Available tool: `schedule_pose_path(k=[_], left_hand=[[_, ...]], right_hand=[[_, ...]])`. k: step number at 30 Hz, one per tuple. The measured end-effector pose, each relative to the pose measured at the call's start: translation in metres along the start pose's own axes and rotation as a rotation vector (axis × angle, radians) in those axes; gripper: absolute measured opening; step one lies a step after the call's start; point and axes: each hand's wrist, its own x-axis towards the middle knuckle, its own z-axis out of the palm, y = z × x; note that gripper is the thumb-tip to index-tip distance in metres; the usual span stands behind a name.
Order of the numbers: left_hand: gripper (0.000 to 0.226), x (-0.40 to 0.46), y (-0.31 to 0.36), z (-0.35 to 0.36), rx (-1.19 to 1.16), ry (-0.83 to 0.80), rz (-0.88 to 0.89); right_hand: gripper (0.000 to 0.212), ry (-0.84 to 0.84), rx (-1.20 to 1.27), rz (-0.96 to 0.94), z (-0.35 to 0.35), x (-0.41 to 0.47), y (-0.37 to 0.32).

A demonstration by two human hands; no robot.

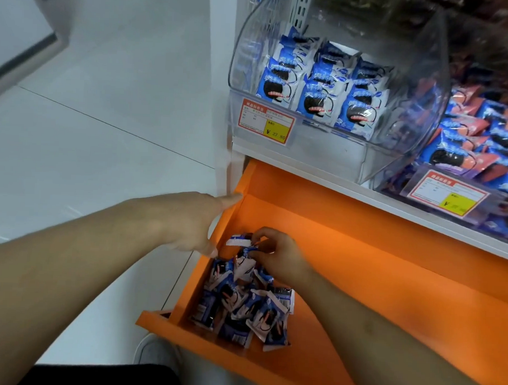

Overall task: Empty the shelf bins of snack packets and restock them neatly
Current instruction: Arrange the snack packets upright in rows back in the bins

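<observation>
Pinching a single blue-and-white snack packet between thumb and fingertips, the right hand is seen inside the orange drawer, its grip closed on that packet alone. Just below the grip, a loose pile of packets is heaped against the drawer's left wall. Left of the grip, the left hand is laid along the drawer's side rim, fingers straight, nothing held. Well above the grip, a clear shelf bin is filled with upright rows of matching packets, a price label fixed to its front. Beside it, a second bin of orange-and-blue packets is glimpsed.
</observation>
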Motion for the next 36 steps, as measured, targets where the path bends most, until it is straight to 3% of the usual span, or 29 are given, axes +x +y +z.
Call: schedule_pose_path(k=[6, 9, 13, 17, 19, 20, 24, 26, 30, 36], left_hand=[[0.091, -0.008, 0.024, -0.017, 0.068, 0.038, 0.025], [0.071, -0.015, 0.039, -0.026, 0.031, 0.161, 0.081], [0.065, -0.012, 0.053, -0.032, -0.283, 0.197, 0.13], [0.071, -0.014, 0.055, -0.039, -0.647, 0.119, 0.063], [0.064, -0.017, 0.05, -0.041, -0.605, 0.156, 0.044], [0.061, -0.019, 0.048, -0.041, -0.551, 0.171, 0.046], [0.042, -0.023, 0.039, -0.04, -0.425, 0.168, 0.067], [0.034, -0.023, 0.035, -0.041, -0.38, 0.153, 0.06], [0.037, -0.019, 0.03, -0.046, -0.389, 0.148, 0.048], [0.036, -0.011, 0.037, -0.051, -0.441, 0.128, 0.045]], right_hand=[[0.015, 0.028, 0.014, -0.038, -0.034, -0.032, -0.018], [0.013, 0.062, 0.081, -0.129, -0.053, -0.052, -0.041], [0.01, 0.104, 0.295, -0.26, -0.079, -0.073, -0.083], [0.026, 0.064, 0.559, -0.298, -0.086, -0.08, -0.111], [0.041, 0.022, 0.593, -0.229, -0.082, -0.075, -0.104], [0.046, 0.015, 0.53, -0.178, -0.077, -0.07, -0.094], [0.048, -0.007, -0.212, -0.032, -0.052, -0.032, -0.02], [0.054, -0.068, -0.435, -0.008, -0.038, -0.01, 0.019], [0.063, -0.137, -0.612, -0.027, -0.016, 0.015, 0.063], [0.04, -0.13, -0.61, 0.064, -0.019, 0.015, 0.067]])
